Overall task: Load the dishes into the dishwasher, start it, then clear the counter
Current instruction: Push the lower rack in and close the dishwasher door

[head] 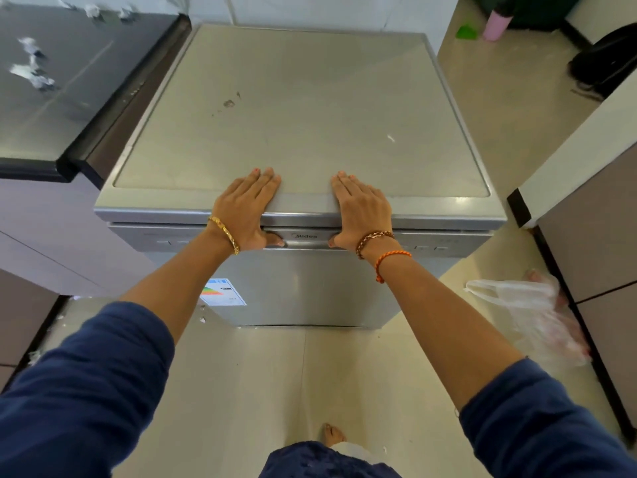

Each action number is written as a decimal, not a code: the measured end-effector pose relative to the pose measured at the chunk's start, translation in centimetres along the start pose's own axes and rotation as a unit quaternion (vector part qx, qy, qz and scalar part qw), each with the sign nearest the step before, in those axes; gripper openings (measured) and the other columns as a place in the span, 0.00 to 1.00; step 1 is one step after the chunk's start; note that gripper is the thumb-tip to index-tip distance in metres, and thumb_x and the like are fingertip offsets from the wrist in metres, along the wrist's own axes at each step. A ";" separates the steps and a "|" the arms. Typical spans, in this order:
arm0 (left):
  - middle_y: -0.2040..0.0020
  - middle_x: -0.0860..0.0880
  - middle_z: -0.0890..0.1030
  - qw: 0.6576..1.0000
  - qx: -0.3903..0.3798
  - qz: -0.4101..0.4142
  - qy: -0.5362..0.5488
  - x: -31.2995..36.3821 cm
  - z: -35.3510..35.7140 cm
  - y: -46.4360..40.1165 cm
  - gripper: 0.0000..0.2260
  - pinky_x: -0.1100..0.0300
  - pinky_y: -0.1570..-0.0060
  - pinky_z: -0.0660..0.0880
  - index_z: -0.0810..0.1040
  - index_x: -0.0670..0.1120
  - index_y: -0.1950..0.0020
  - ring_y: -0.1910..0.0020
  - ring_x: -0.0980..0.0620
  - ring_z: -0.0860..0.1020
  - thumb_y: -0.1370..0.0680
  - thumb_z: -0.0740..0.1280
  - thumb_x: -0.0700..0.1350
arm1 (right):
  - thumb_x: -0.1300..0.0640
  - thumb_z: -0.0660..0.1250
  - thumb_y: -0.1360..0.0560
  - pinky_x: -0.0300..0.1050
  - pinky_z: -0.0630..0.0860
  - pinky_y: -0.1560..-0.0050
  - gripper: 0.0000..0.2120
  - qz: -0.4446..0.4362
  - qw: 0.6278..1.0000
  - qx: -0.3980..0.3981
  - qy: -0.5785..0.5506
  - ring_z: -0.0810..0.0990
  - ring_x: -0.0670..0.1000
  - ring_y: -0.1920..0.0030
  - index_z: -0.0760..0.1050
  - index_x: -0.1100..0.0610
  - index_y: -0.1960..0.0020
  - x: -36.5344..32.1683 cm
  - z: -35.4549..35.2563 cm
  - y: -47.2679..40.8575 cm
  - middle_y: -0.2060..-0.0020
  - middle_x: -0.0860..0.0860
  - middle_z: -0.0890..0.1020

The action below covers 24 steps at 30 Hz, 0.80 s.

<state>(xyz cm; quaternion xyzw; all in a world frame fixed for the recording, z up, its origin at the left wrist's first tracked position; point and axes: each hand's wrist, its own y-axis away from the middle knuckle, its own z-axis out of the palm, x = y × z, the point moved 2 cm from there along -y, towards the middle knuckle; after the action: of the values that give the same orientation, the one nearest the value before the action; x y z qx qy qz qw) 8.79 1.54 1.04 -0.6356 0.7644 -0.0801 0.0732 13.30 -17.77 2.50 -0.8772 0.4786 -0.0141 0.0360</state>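
sleeves [86,391]: wearing dark navy, pushed up the forearms | left wrist: wearing gold bangle [225,233] | right wrist: wearing brown braided bracelet [374,238], orange thread band [391,258] | nails: showing orange polish

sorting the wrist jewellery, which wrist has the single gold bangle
The left hand wears the gold bangle; the right hand instead wears a brown bracelet and an orange thread.
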 end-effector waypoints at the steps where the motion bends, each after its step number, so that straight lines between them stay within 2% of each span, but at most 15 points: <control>1: 0.39 0.34 0.75 1.000 -0.006 0.003 -0.001 0.1 0.2 0.2 0.49 0.39 0.46 0.72 0.72 0.33 0.37 0.42 0.31 0.75 0.50 0.81 0.57 | 0.52 0.74 0.35 0.46 0.57 0.29 0.48 0.000 1.000 -0.005 0.001 0.56 0.53 0.26 0.50 0.59 0.25 -0.2 0.0 0.1 0.25 0.53 0.56; 4: 0.33 0.35 0.70 0.999 -0.015 -0.025 0.018 0.0 0.0 -0.1 0.49 0.42 0.37 0.67 0.68 0.35 0.32 0.34 0.33 0.69 0.46 0.81 0.54 | 0.52 0.76 0.36 0.47 0.58 0.30 0.49 -0.001 1.000 -0.009 0.012 0.56 0.53 0.26 0.49 0.60 0.25 -0.1 -0.1 -0.7 0.26 0.54 0.56; 6: 0.26 0.40 0.60 0.997 -0.041 -0.047 0.036 0.5 -0.3 -0.5 0.48 0.48 0.30 0.56 0.58 0.39 0.26 0.27 0.39 0.58 0.39 0.78 0.54 | 0.51 0.76 0.36 0.47 0.59 0.30 0.50 -0.003 0.999 -0.025 0.021 0.56 0.53 0.26 0.48 0.61 0.25 -0.2 -0.6 -1.0 0.25 0.54 0.55; 8: 0.24 0.42 0.53 0.994 -0.074 -0.065 0.036 0.8 -0.4 -0.5 0.49 0.51 0.28 0.50 0.51 0.41 0.24 0.25 0.42 0.52 0.35 0.76 0.55 | 0.50 0.76 0.34 0.47 0.58 0.30 0.50 -0.006 0.998 -0.054 0.019 0.54 0.53 0.26 0.48 0.60 0.25 -0.2 -1.2 -0.7 0.25 0.54 0.53; 10: 0.24 0.43 0.50 0.991 -0.103 -0.070 0.039 0.8 -0.7 -0.9 0.49 0.51 0.27 0.49 0.48 0.41 0.24 0.25 0.42 0.50 0.34 0.74 0.56 | 0.49 0.75 0.33 0.47 0.62 0.32 0.48 -0.011 0.998 -0.068 -0.001 0.58 0.55 0.27 0.49 0.60 0.25 -0.2 -1.6 -0.6 0.25 0.54 0.54; 13: 0.23 0.42 0.50 0.989 -0.120 -0.072 0.038 0.7 -0.9 -0.9 0.49 0.50 0.27 0.49 0.48 0.41 0.24 0.25 0.41 0.49 0.33 0.74 0.56 | 0.52 0.74 0.33 0.47 0.68 0.38 0.43 -0.005 0.999 -0.024 -0.021 0.66 0.57 0.34 0.54 0.61 0.27 -0.4 -1.6 0.2 0.30 0.55 0.60; 15: 0.24 0.43 0.51 0.993 -0.090 -0.074 0.031 0.7 -0.5 -0.6 0.48 0.50 0.27 0.49 0.49 0.41 0.24 0.25 0.42 0.50 0.33 0.73 0.56 | 0.55 0.75 0.34 0.47 0.67 0.38 0.39 -0.020 0.999 0.026 -0.011 0.68 0.58 0.37 0.59 0.64 0.30 -0.9 -0.8 1.1 0.34 0.58 0.66; 18: 0.24 0.43 0.54 0.996 -0.060 -0.067 0.030 0.8 -0.1 0.0 0.46 0.50 0.28 0.51 0.52 0.41 0.25 0.25 0.41 0.53 0.33 0.74 0.55 | 0.58 0.82 0.52 0.51 0.77 0.47 0.40 -0.028 0.989 0.145 -0.012 0.78 0.60 0.52 0.73 0.68 0.43 -0.7 1.2 1.4 0.51 0.60 0.78; 20: 0.28 0.39 0.64 0.999 -0.022 -0.041 0.014 0.5 -0.1 0.2 0.45 0.46 0.32 0.61 0.61 0.38 0.28 0.29 0.37 0.62 0.38 0.78 0.53 | 0.59 0.82 0.55 0.51 0.78 0.49 0.40 -0.032 0.982 0.186 -0.015 0.74 0.57 0.52 0.75 0.66 0.45 -0.5 1.9 1.2 0.54 0.59 0.79; 22: 0.37 0.36 0.74 1.000 0.015 -0.008 0.006 0.2 0.5 0.4 0.44 0.42 0.43 0.72 0.72 0.35 0.35 0.39 0.33 0.74 0.46 0.81 0.53 | 0.60 0.81 0.53 0.52 0.78 0.48 0.39 -0.043 0.977 0.205 -0.028 0.67 0.54 0.51 0.74 0.66 0.44 -0.4 2.1 1.3 0.53 0.59 0.78; 24: 0.40 0.37 0.78 0.999 0.034 0.011 0.002 -0.2 1.0 0.3 0.42 0.43 0.49 0.75 0.75 0.35 0.38 0.44 0.34 0.77 0.46 0.80 0.56 | 0.61 0.80 0.52 0.53 0.77 0.47 0.38 -0.049 0.975 0.213 -0.035 0.65 0.54 0.51 0.74 0.67 0.43 -0.3 2.5 1.3 0.53 0.60 0.78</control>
<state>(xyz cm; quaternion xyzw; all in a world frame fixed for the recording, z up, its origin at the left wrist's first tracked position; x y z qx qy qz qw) 8.75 1.78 -0.02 -0.6238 0.7685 -0.1062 0.0945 12.21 -18.11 -0.13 -0.8716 0.4198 -0.0868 0.2379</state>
